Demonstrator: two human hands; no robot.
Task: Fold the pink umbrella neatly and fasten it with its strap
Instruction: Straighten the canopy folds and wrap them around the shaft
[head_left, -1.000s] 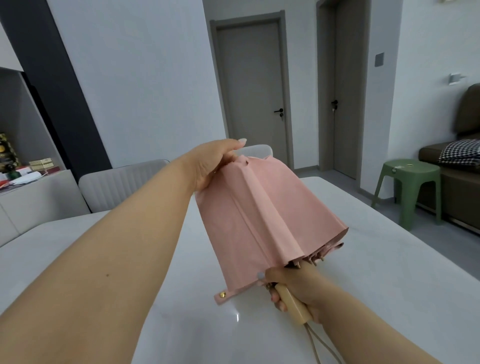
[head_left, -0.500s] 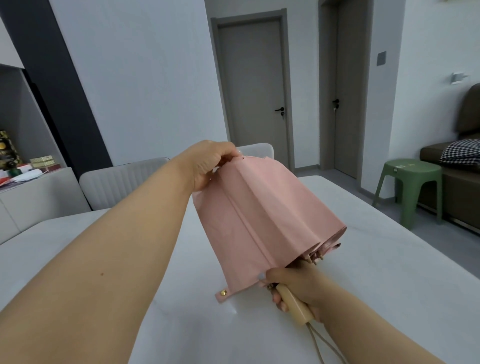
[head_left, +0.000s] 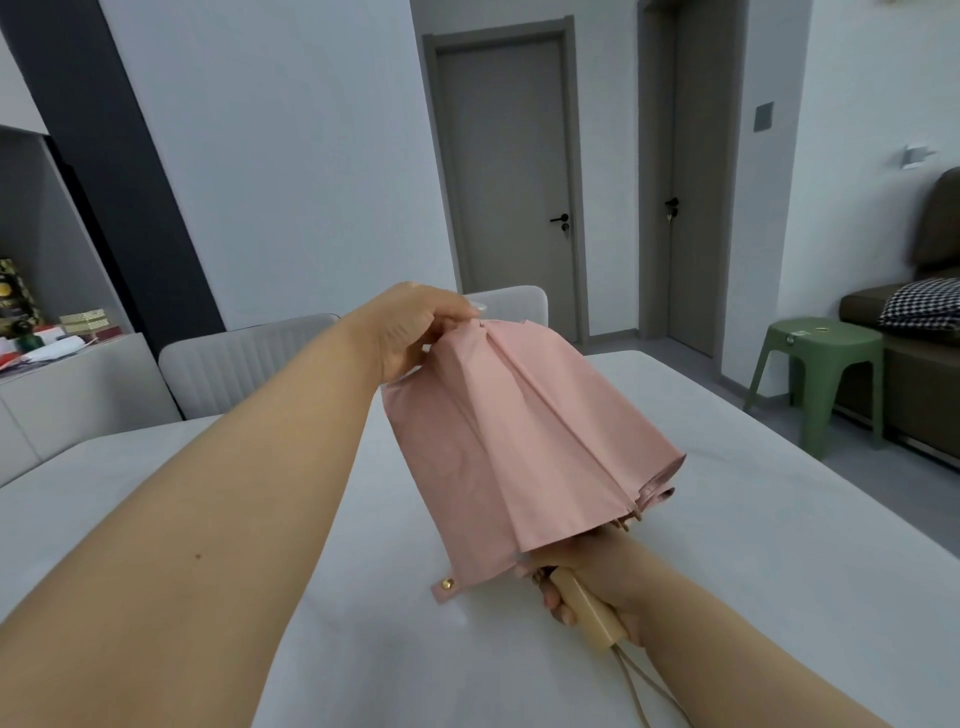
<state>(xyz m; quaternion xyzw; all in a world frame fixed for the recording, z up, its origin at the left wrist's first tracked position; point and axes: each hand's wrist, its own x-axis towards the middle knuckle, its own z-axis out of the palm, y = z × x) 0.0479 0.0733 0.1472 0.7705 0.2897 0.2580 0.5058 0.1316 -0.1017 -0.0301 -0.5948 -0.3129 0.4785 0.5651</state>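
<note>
- Left hand (head_left: 410, 327) still pinches the far tip of the pink umbrella (head_left: 519, 447), unchanged.
- Right hand (head_left: 587, 577) grips the handle (head_left: 587, 610) near the worktop (head_left: 779, 519).
- Strap (head_left: 448, 587) hangs loose as before.

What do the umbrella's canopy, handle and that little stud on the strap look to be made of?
Canopy: thin matte pink woven fabric, creasing in soft pleats. Handle: pale, smooth, probably light wood or wood-look plastic. Stud: shiny gold, likely a metal snap.
</note>
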